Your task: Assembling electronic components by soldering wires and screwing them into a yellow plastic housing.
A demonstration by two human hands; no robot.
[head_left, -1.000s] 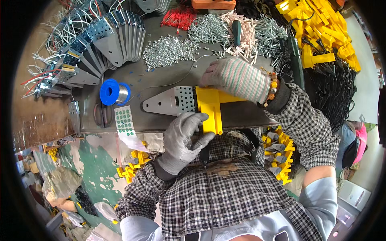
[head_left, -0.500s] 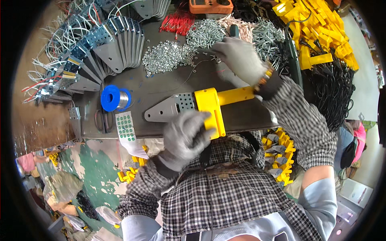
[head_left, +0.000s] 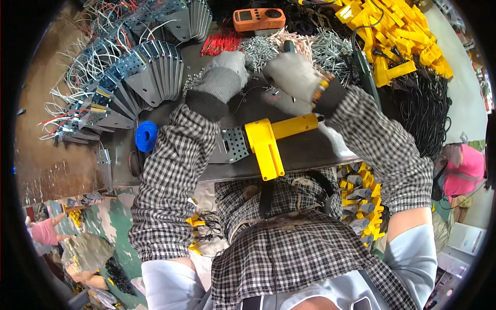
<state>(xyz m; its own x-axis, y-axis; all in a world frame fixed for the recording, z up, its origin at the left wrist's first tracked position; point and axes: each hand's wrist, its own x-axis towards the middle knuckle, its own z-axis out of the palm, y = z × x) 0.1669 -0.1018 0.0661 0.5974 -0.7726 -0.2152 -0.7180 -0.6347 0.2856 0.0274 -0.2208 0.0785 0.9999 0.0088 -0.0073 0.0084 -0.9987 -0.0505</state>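
Both gloved hands reached into the screws: the left hand curled loosely, its hold unclear; the right hand gripped a dark-handled tool.

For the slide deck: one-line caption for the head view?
Gloved left hand and right hand reach into screws, yellow tool lying on the workbench.

workshop | bench heaped with screws, wired metal plates, yellow plastic parts

One head-worn fisheye view looks steeply down from close above the person's chest onto the desk, facing its far edge.
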